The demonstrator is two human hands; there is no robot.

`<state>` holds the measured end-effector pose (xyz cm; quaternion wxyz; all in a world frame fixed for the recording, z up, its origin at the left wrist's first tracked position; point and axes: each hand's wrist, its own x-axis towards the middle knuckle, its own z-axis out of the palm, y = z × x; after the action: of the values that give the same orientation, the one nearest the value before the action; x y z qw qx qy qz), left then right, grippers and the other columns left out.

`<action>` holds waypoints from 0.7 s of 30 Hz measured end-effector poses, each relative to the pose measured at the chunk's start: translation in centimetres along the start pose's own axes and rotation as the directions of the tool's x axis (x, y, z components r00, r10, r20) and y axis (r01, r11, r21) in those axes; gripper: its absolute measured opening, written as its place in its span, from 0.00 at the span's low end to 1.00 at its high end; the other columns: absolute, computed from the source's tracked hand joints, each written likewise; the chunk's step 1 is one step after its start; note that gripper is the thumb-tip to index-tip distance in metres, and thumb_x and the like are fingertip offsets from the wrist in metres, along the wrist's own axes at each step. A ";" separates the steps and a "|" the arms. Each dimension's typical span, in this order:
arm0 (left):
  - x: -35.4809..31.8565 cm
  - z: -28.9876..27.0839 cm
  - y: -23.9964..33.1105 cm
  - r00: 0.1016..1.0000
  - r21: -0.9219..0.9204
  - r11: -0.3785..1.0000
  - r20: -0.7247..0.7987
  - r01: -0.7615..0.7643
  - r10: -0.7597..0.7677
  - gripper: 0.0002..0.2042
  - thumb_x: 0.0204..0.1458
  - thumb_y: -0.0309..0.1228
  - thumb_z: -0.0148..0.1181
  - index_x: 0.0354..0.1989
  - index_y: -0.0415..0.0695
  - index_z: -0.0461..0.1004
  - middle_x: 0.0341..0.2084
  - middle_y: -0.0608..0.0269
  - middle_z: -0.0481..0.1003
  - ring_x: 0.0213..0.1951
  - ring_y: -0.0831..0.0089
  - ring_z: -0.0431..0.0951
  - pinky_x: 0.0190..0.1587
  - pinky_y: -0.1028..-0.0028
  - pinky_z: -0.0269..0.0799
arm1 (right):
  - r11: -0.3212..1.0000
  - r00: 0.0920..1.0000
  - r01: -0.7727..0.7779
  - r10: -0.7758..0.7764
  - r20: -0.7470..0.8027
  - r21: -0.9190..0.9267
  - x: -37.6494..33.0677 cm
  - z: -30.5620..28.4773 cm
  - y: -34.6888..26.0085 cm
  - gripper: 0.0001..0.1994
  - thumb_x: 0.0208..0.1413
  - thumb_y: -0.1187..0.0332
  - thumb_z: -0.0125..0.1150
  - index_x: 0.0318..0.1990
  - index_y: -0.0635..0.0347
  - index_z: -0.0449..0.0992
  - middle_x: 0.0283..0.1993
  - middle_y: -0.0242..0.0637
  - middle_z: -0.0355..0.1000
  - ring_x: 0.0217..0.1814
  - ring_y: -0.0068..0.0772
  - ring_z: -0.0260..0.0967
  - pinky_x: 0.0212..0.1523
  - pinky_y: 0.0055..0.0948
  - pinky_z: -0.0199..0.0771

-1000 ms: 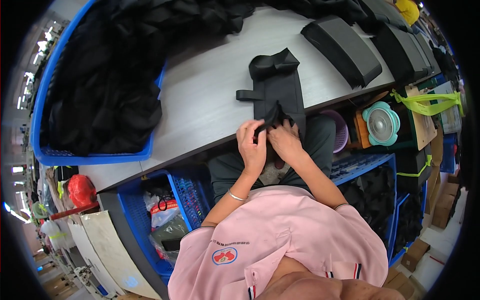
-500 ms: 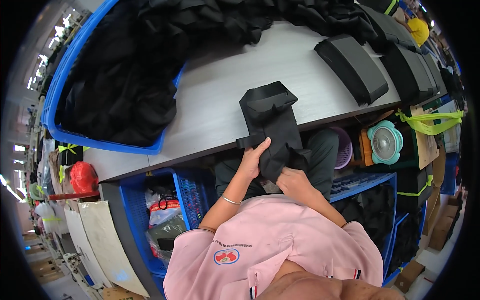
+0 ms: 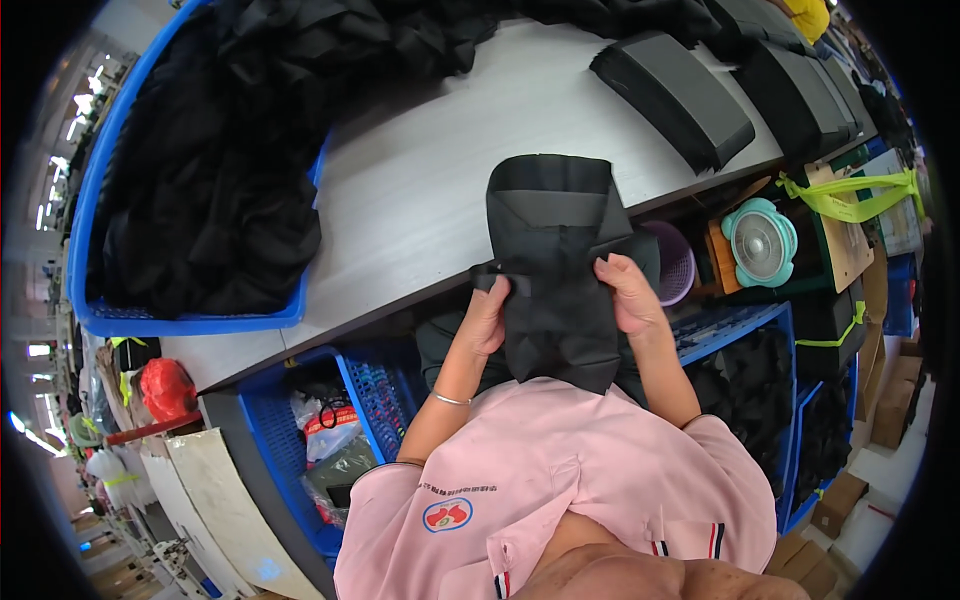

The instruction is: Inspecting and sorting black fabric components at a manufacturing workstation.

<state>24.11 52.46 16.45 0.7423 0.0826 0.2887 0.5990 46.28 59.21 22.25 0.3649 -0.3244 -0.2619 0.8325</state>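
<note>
A black fabric bag [image 3: 553, 262] is held upright in front of my chest, over the near edge of the grey table [image 3: 430, 190]. My left hand [image 3: 489, 313] grips its left side, where a short strap sticks out. My right hand [image 3: 626, 292] grips its right side. The bag's top folds over in darker and lighter black panels, and its lower part hangs down against my pink shirt.
A blue bin [image 3: 190, 190] heaped with black fabric sits at the table's left. Several stacked black folded bags [image 3: 672, 96] lie at the far right. Blue crates [image 3: 350, 420], a purple basket [image 3: 676, 262], a teal fan [image 3: 760, 242] and cardboard boxes stand under and beside the table.
The bag was lifted off the table toward my chest. Both hands shifted from its lower end to its two sides, and it now hangs upright between them.
</note>
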 end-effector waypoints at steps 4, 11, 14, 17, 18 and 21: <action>0.8 0.9 -0.1 0.989 0.135 0.988 -0.116 -0.080 0.096 0.21 0.57 0.31 0.66 0.57 0.40 0.71 0.49 0.63 0.77 0.48 0.73 0.77 0.54 0.69 0.75 | 0.992 0.995 0.054 -0.063 -0.079 -0.111 1.1 0.6 1.4 0.11 0.57 0.69 0.67 0.44 0.65 0.78 0.44 0.36 0.79 0.42 0.24 0.77 0.48 0.25 0.77; 1.6 1.6 -1.3 0.962 0.502 0.854 -0.141 -0.134 0.233 0.16 0.55 0.28 0.66 0.50 0.37 0.76 0.44 0.62 0.79 0.44 0.74 0.77 0.51 0.72 0.74 | 0.832 0.935 0.163 -0.302 -0.186 -0.530 1.6 0.2 2.5 0.11 0.61 0.68 0.63 0.44 0.66 0.76 0.40 0.31 0.76 0.41 0.18 0.72 0.45 0.21 0.74; 1.6 1.8 0.4 0.996 0.179 0.984 -0.085 -0.017 0.032 0.15 0.56 0.27 0.64 0.51 0.37 0.75 0.44 0.59 0.79 0.45 0.70 0.79 0.53 0.70 0.75 | 0.905 0.961 0.107 -0.201 -0.192 -0.412 2.2 -1.0 1.7 0.12 0.61 0.69 0.63 0.48 0.67 0.77 0.42 0.32 0.77 0.40 0.18 0.73 0.42 0.21 0.75; 1.3 3.1 0.9 0.999 0.137 0.991 -0.034 0.004 0.001 0.17 0.56 0.27 0.64 0.53 0.37 0.74 0.45 0.57 0.79 0.47 0.68 0.79 0.53 0.70 0.75 | 0.917 0.968 0.028 -0.125 -0.218 -0.399 2.6 -1.8 1.7 0.12 0.60 0.69 0.64 0.47 0.67 0.78 0.40 0.32 0.78 0.38 0.19 0.73 0.40 0.21 0.76; 1.5 3.0 1.0 0.999 0.102 0.995 -0.049 0.006 -0.001 0.18 0.56 0.28 0.65 0.54 0.37 0.73 0.46 0.58 0.78 0.47 0.69 0.79 0.53 0.70 0.75 | 0.961 0.968 0.028 -0.094 -0.232 -0.275 2.3 -0.4 1.3 0.11 0.59 0.69 0.65 0.45 0.67 0.78 0.39 0.32 0.78 0.37 0.19 0.74 0.40 0.21 0.76; 1.8 3.5 0.9 0.995 0.156 0.988 -0.097 -0.011 0.026 0.20 0.56 0.29 0.65 0.56 0.37 0.72 0.47 0.58 0.77 0.48 0.69 0.78 0.53 0.71 0.74 | 0.964 0.957 0.065 -0.133 -0.256 -0.259 2.7 -0.6 1.7 0.10 0.57 0.68 0.66 0.40 0.67 0.77 0.36 0.34 0.78 0.35 0.21 0.74 0.38 0.23 0.75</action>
<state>25.44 55.15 19.18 0.7127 0.1133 0.3702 0.5849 44.56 60.43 19.71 0.3955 -0.4647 -0.3275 0.7214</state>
